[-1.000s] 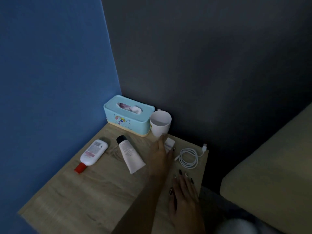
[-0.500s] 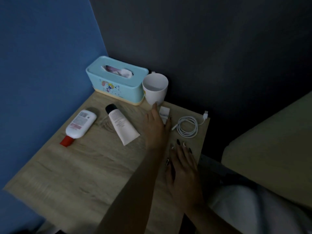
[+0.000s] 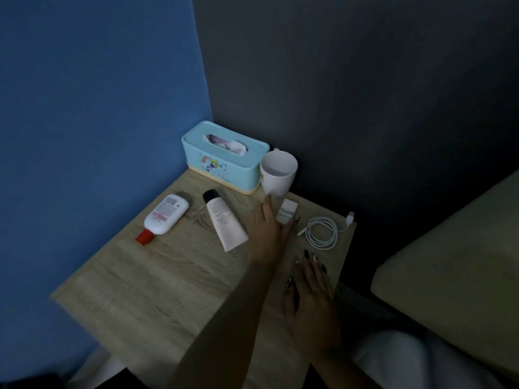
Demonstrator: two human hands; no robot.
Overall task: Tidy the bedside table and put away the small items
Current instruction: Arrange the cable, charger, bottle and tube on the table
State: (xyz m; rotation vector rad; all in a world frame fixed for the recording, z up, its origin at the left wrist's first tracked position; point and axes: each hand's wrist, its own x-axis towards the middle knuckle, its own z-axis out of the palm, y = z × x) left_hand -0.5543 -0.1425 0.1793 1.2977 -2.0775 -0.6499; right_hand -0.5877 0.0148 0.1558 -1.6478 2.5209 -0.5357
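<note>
On the light wooden bedside table (image 3: pixel 157 279) lie a white lotion bottle with a red cap (image 3: pixel 164 216), a pale tube with a black cap (image 3: pixel 223 220), a small white charger block (image 3: pixel 288 210) and a coiled white cable (image 3: pixel 321 233). My left hand (image 3: pixel 266 237) reaches across between the tube and the charger block, fingers stretched out, fingertips against the block's left side. My right hand (image 3: pixel 309 293) rests flat on the table near its right edge, just in front of the cable, holding nothing.
A light blue tissue box (image 3: pixel 222 161) stands in the back corner with a white mug (image 3: pixel 278 174) beside it on the right. Blue wall on the left, dark wall behind. A bed mattress (image 3: pixel 455 265) borders the table's right side.
The head camera tilted down and then back up, so the table shifted in view. Both hands have stayed where they were relative to the charger block and the cable.
</note>
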